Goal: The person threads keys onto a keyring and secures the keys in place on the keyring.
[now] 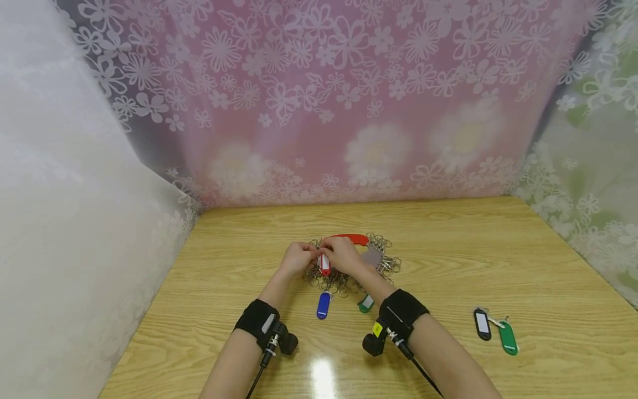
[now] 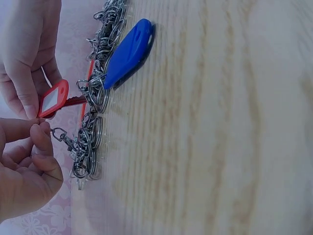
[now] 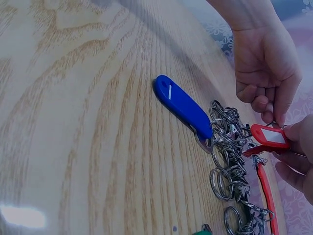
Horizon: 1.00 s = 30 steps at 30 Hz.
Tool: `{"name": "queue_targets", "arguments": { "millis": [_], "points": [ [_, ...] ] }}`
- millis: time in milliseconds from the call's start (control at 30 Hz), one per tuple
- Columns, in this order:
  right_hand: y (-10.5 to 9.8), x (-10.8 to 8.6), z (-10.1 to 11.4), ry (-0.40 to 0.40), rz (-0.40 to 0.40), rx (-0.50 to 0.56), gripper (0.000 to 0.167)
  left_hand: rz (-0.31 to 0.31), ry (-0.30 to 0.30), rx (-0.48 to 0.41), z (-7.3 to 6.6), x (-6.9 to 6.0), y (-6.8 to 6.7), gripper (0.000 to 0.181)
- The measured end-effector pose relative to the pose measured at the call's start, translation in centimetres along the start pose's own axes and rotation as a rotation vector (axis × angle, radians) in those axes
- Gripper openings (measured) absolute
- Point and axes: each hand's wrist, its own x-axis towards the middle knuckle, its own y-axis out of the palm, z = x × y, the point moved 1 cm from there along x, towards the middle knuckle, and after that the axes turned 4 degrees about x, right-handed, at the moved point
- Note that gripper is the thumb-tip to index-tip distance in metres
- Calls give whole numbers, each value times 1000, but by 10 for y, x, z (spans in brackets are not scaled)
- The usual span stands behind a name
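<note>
The fingers of my left hand curl in, tips almost together, pinching at the loop of a metal clasp; those of my right hand pinch the red tag by one end, at about 4 o'clock from the left fingertips. I judge that I am working tag and clasp at their link, so I do best to steady the clasp, turn the tag in small moves and not tug, since the neighbouring clasps could snag. My fingertips cover the link, so I cannot tell whether it is fastened. A key shows teeth beside the tag; the rest is hidden. At 2 o'clock from the tag is a red strip, by a grey flat piece that my right hand partly covers. The blue tag lies on the desk at 6 o'clock, a green tag at 5, cut to a sliver in the right wrist view. Farthest, towards 4, lie a black tag and a second green tag, markings too small to read.
</note>
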Motion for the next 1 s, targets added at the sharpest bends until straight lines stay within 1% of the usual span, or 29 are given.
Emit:
{"name": "queue_targets", "arguments": {
  "millis": [100, 167, 333, 400, 433, 500, 600, 733, 1000],
  "points": [
    [1, -1, 0, 4, -3, 2, 10, 1, -2, -2, 1, -1, 0, 17],
    [2, -1, -1, 12, 0, 2, 11, 5, 10, 18, 3, -1, 0, 17],
    [5, -2, -5, 49, 9, 5, 11, 15, 108, 161, 6, -2, -1, 13],
    [6, -3, -6, 65, 12, 16, 10, 18, 135, 210, 7, -3, -1, 12],
    [6, -3, -6, 73, 13, 19, 10, 19, 138, 221, 7, -3, 0, 12],
    [6, -3, -7, 86, 14, 28, 10, 17, 138, 230, 7, -3, 0, 13],
    [6, -3, -6, 90, 13, 35, 11, 6, 133, 215, 5, -4, 0, 14],
    [6, -1, -4, 73, 15, 35, 10, -16, 127, 202, 2, -5, -2, 14],
    [5, 3, -1, -4, 19, -48, 12, -59, 55, 184, 0, 0, -5, 13]
  ]
}}
